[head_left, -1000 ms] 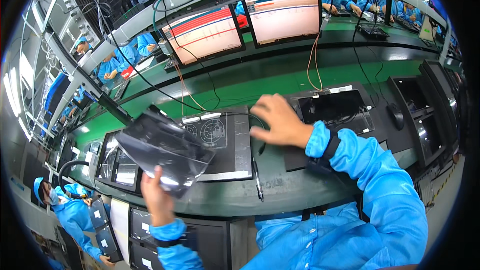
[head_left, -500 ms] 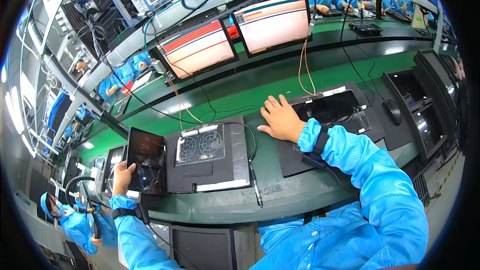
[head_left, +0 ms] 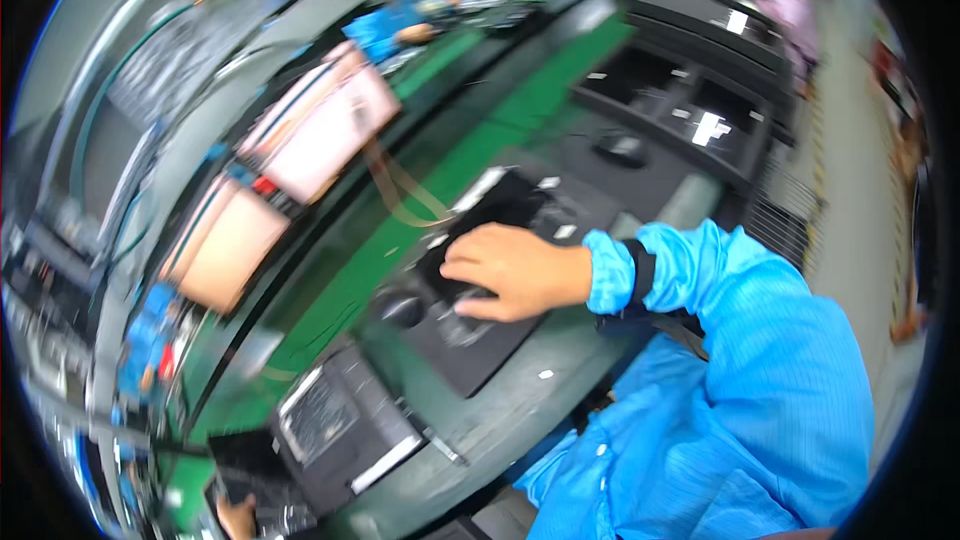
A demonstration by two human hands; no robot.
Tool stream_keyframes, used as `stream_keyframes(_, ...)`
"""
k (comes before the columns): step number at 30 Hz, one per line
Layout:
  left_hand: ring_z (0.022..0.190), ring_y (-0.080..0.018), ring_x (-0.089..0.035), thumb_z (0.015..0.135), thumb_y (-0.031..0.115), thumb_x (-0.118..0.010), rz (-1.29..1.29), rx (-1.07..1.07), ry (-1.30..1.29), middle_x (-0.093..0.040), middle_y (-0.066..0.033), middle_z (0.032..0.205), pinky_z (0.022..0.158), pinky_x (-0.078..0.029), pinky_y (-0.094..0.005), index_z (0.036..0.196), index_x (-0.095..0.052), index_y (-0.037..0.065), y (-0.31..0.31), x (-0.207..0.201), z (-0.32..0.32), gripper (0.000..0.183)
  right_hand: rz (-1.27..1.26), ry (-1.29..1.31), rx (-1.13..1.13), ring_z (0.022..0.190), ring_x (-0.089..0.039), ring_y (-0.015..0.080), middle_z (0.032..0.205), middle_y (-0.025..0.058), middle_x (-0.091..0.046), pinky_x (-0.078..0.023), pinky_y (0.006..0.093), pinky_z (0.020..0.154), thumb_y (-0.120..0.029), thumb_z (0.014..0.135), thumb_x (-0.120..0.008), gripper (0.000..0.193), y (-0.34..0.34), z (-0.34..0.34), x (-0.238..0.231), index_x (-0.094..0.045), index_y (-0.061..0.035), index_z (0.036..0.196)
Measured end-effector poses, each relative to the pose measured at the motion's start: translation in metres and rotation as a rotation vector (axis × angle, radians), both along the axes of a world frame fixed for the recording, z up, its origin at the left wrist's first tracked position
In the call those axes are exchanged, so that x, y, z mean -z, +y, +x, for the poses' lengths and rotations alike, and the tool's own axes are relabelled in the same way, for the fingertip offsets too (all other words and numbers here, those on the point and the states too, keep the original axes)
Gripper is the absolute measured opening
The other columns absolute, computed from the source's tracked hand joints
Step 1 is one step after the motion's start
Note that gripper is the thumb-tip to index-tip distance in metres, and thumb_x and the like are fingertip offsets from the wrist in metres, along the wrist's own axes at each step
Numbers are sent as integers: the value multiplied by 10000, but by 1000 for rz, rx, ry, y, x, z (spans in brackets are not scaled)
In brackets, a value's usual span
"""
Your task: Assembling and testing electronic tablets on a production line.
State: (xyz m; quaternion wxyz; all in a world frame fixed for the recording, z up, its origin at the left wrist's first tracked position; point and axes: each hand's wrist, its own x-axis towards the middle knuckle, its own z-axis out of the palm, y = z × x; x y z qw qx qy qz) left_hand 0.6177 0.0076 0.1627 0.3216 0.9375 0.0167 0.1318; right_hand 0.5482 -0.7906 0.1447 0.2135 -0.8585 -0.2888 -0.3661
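My right hand [head_left: 515, 270], palm down with its fingers loosely spread, hovers at or touches a dark glossy panel [head_left: 510, 198] on a black mat [head_left: 470, 365]; contact is hard to tell. Just left of its fingertips lies a dark rounded object [head_left: 400, 308], perhaps a mouse. Crumpled clear film seems to lie under that hand. At the lower left edge, my left hand [head_left: 237, 517] is partly cut off and blurred, its fingers around the edge of a dark flat screen panel [head_left: 275, 503]. Beside that panel sits a black fixture board [head_left: 345, 420] with a grey plate.
Black trays [head_left: 650, 90] with dark panels stand at the far right, by a black mouse [head_left: 620, 148]. A pen-like tool [head_left: 440, 440] lies between the board and mat. Two lit monitors [head_left: 320, 125] stand behind the green bench. A person in pink [head_left: 785, 0] is far off.
The view has swung right and tilted, blurring things. My right hand has shifted right across the mat, exposing the dark rounded object. My left hand remains at the screen panel.
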Motion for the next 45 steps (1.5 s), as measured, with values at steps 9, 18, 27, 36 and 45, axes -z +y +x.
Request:
stream_keyframes(9,1195,-425,-592,833,500,-805,804,-199,-257,-617,-264,1294,1015,-490,-469,1308,-670,88,-247,-49,-42,643,1637,534,754,1018,-685,336,1579,197,-359,-581,396,768,-282,940,-636,718,-339,-80,-9,-354,-16,1544)
stream_keyframes(18,1194,-392,-600,901,16,-733,280,420,-390,-622,-217,1321,1039,-471,-464,1163,-677,-26,-440,-14,-153,271,2176,394,671,662,-604,240,1167,217,-478,-436,307,480,-161,956,-575,476,-447,-49,20,-341,-6,1340)
stream_keyframes(27,1101,-289,-658,936,48,-727,-55,441,-256,-704,-162,1174,1007,-491,-384,1159,-700,-23,-488,19,-177,236,1723,415,685,495,-382,74,715,-4,-473,-245,238,416,-207,955,-640,217,-445,-40,11,-521,-111,801)
stream_keyframes(36,1373,-381,-500,981,559,-592,-1037,830,324,-532,-275,1422,1146,-405,-532,1536,-343,-62,-567,29,-154,870,1390,650,-65,1024,-726,248,1142,165,-730,-573,374,938,-233,1011,-577,368,-247,-142,-45,-640,49,1239)
stream_keyframes(45,1305,-330,-560,994,137,-601,-1644,192,376,-567,-172,1422,1097,-466,-491,1477,-440,-4,-508,44,-205,528,125,1034,-607,651,-610,150,647,58,-521,-488,365,603,-423,1089,-486,480,12,-35,-6,-643,-62,815)
